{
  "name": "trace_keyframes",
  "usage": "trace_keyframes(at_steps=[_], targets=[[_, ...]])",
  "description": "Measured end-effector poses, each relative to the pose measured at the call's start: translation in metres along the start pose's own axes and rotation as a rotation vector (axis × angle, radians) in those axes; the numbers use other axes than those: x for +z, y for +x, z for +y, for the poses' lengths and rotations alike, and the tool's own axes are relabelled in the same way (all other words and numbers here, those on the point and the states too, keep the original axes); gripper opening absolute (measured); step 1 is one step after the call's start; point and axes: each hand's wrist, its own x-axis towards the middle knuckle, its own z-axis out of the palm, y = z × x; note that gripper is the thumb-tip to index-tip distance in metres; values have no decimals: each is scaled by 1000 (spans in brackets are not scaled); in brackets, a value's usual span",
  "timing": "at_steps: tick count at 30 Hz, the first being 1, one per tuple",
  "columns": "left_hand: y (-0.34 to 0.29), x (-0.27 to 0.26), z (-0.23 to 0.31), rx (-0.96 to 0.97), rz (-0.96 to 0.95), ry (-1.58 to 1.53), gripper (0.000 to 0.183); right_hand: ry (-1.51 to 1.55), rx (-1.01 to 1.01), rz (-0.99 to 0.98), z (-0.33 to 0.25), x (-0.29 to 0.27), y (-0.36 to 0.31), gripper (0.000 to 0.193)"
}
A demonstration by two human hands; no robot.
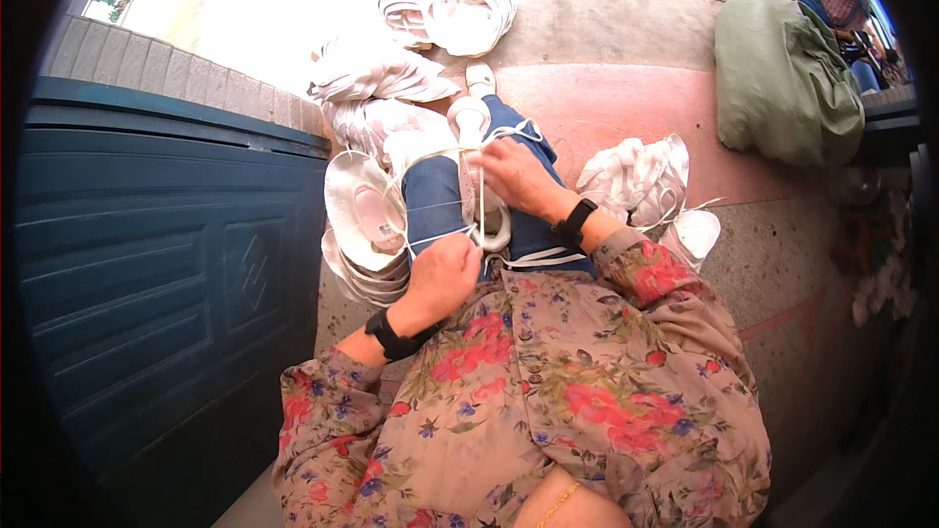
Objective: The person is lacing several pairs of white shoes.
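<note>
Left hand was balled up near the waist edge of the lap, closed on the white cord. Right hand sat out toward the knees, wrist angled inward, curled fingers pinching the cord, which ran pretty straight between them.

Place: an open doorway or yard edge used as a workspot; whether home or workshop, unclear
Door: dark blue panelled door along the left, beside grey tiled edging
Floor: speckled stone with a reddish band, brightly daylit beyond
Work signs: white shoe-shaped bundles on the ground, bulging green sack
</note>
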Motion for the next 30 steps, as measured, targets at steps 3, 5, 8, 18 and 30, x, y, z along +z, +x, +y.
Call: trace_keyframes(at_steps=[3, 5, 8, 18, 30], targets=[[29, -19, -13, -135, -8, -327, 23, 23, -187, -193, -27, -8, -6, 9], [61, -25, -27, -308, -19, -613, 22, 123, -156, -198, -33, -12, -12, 18], [118, -27, -46, -466, 14, -586, 28, 266, 89, -210, -44, -35, -21, 22], [184, 23, -124, -570, -82, -363, 58, 151, 303, 605, -120, -205, -54, 31], [172, 18, -95, -532, 42, 128, 48, 974, -86, 710, -166, -380, -142, 42]])
